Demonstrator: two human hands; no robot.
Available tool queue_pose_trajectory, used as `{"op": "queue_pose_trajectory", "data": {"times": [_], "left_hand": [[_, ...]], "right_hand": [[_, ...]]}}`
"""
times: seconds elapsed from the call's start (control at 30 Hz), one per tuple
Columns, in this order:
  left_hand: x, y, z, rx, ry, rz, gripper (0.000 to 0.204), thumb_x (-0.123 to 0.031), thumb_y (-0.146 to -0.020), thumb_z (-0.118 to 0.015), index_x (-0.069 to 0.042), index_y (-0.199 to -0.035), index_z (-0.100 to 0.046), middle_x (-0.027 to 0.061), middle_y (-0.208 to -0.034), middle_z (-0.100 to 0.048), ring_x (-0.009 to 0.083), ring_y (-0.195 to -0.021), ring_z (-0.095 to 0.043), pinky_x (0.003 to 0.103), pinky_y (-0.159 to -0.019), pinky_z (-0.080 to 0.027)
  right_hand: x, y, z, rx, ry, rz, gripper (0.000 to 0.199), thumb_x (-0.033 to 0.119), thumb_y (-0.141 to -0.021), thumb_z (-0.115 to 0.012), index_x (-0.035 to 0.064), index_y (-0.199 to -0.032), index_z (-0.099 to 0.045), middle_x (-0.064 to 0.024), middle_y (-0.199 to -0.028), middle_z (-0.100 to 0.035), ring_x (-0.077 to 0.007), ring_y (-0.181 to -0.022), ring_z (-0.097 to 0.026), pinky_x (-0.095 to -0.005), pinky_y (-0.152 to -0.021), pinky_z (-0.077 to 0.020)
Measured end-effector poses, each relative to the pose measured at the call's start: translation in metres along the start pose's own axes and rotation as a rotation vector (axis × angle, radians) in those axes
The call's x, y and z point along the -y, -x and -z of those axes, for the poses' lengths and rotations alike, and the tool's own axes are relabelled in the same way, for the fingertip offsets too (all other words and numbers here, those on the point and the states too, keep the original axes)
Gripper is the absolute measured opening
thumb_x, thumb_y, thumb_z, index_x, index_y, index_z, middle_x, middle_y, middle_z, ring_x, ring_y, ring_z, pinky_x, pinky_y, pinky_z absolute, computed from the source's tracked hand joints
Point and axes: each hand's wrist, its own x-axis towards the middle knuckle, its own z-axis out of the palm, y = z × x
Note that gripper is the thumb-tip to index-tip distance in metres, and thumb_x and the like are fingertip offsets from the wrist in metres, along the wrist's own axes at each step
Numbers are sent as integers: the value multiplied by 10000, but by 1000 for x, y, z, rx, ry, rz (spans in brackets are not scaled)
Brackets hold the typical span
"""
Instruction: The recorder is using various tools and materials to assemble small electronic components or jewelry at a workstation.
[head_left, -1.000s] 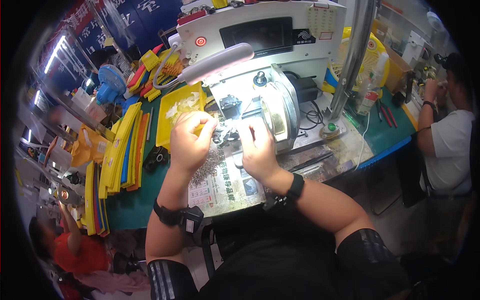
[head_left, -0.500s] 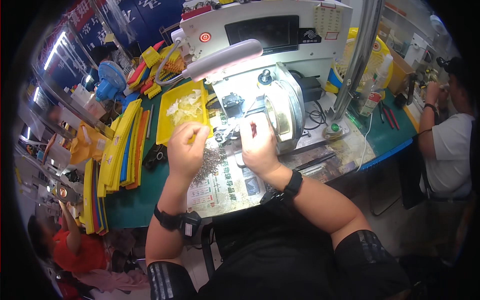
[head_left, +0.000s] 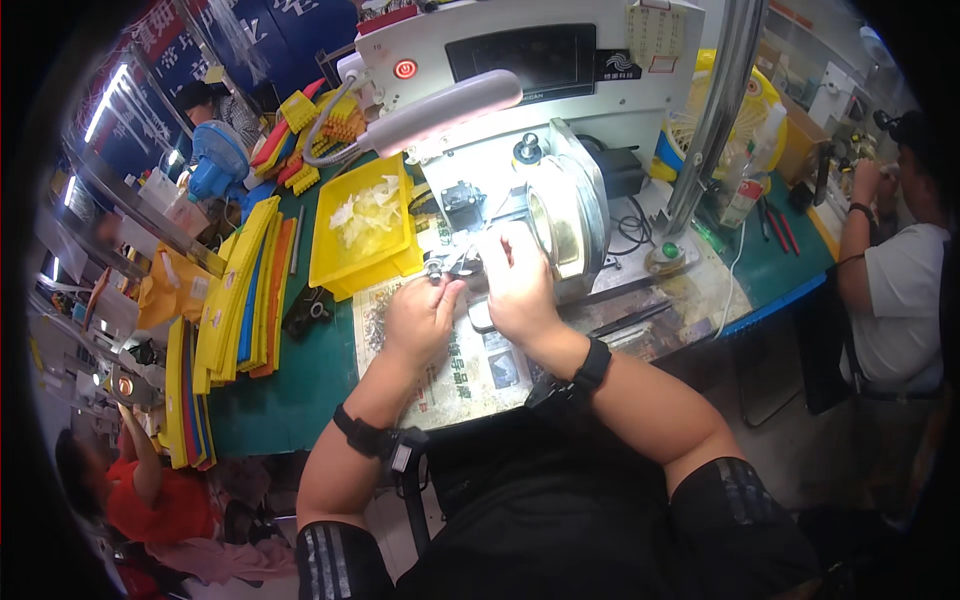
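The person's left hand (head_left: 420, 315) is just below the small metal fitting (head_left: 434, 268), which sits at the front of the machine (head_left: 632, 110), under the lamp (head_left: 445, 112). The right hand (head_left: 516, 278) is beside it, close to the wheel (head_left: 570, 220). The fingers of both hands are curled inward, but one cannot tell whether they grip something, because the tips are small and partly hidden. For good handling, probably the wrists should be steady, the fingertips clear of the wheel, and the light not blocked.
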Motion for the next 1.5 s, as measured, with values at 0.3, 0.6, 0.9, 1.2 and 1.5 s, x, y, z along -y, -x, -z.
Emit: {"op": "queue_pose_trajectory", "data": {"times": [0.3, 0.6, 0.9, 1.2, 1.5], "left_hand": [[2, 1, 3, 40, -72, 23, 269, -242, -920, -718, 17, -851, -739, 201, -708, -630, 378, -637, -620, 465, -587, -470], [-29, 19, 17, 147, -290, -11, 602, -333, -875, -753, 82, -1285, -603, 250, -1033, -701, 392, -893, -693, 456, -784, -548], [-65, 29, 37, 121, 9, 199, 272, -229, -842, -775, -18, -1012, -742, 142, -890, -744, 300, -825, -722, 369, -760, -547], [-77, 31, 42, 153, 24, 146, 260, -199, -838, -772, -16, -1019, -743, 145, -884, -738, 299, -824, -722, 362, -758, -545], [-87, 29, 41, 161, 138, 75, 231, -182, -838, -759, -31, -1012, -748, 137, -907, -746, 293, -848, -726, 357, -776, -552]], "right_hand": [[-2, 3, 2, -26, 129, 186, 168, 171, -1034, -538, 5, -1054, -552, -151, -857, -612, -264, -754, -603, -393, -715, -502], [69, 49, 106, 179, -3, 124, 151, 150, -1040, -522, 18, -1070, -589, -29, -854, -566, -97, -826, -533, -255, -763, -445], [86, -60, 220, -256, -181, 111, 266, 237, -1015, -626, -17, -1097, -627, -12, -866, -606, -84, -726, -541, -235, -659, -449], [67, -100, 229, -409, 522, 264, 210, 190, -928, -698, -14, -970, -677, -17, -778, -644, -125, -690, -595, -295, -666, -500], [68, -48, 220, -276, -66, 52, 267, 249, -1021, -601, 22, -885, -627, 19, -729, -543, -78, -662, -503, -248, -621, -421]]}}
